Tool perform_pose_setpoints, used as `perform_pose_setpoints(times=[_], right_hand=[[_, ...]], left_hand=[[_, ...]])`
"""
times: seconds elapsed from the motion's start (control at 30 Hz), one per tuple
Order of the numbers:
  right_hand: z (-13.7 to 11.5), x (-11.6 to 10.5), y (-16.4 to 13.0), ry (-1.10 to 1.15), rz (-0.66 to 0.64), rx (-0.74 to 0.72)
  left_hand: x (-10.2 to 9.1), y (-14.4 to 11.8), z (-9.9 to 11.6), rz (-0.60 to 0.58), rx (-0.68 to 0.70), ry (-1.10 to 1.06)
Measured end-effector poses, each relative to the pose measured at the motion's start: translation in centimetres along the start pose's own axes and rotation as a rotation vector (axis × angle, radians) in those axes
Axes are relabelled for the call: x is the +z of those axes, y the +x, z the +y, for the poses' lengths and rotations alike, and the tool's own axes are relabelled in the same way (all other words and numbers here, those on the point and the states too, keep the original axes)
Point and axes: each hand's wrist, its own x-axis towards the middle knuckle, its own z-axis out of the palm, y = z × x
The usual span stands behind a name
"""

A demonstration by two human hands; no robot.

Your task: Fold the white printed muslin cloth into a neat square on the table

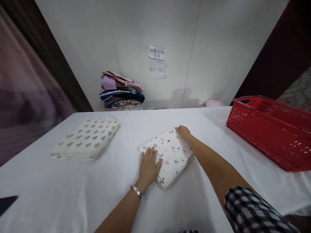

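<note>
I see a grey-motif folded cloth [86, 138] on the left of the white tabletop [102, 187]. A textile stack [122, 92] stands beyond the far edge. My left hand [148, 166] lies flat, fingers extended, gripping nothing, on the left edge of the leaf-print folded cloth [173, 153] at mid-tabletop. My right hand [184, 132] touches its far corner, fingers curled; I cannot tell whether they grip. Farther right stands a red basket [264, 134].

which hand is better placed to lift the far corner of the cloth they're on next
Probably the right hand: its curled fingers are at that far corner of the folded cloth, while the left hand lies spread over the near left edge.
</note>
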Motion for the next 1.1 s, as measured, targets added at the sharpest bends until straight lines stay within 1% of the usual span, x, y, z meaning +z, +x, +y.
perform_pose_setpoints(times=[0.17, 0.3, 0.43, 0.53, 0.67, 0.83, 0.97, 1.1], right_hand=[[0.1, 0.2, 0.0, -0.030, -0.017, -0.005], [-0.4, 0.1, 0.0, -0.049, -0.004, -0.021], [-1.2, 0.3, 0.0, -0.048, 0.017, -0.117], [-1.4, 0.8, 0.1, -0.044, -0.025, -0.170], [-1.2, 1.2, 0.2, -0.047, -0.056, -0.170], [-1.2, 0.9, 0.5, -0.039, -0.080, -0.162], [-0.3, 0.3, 0.0, -0.025, -0.096, -0.157], [1.8, -0.4, -1.7, -0.034, -0.097, -0.130]], left_hand=[[-0.1, 0.0, 0.0, -0.002, 0.003, 0.006], [-0.1, 0.0, 0.0, 0.005, 0.007, 0.002], [0.0, 0.0, 0.0, 0.014, 0.007, 0.006], [0.2, 0.0, -0.1, 0.009, 0.006, 0.009], [0.2, 0.0, -0.1, 0.011, 0.010, 0.011], [0.2, 0.0, 0.0, 0.009, 0.006, 0.006], [0.3, 0.0, -0.1, 0.014, 0.006, -0.002], [0.3, 0.0, -0.1, 0.021, 0.008, -0.015]])
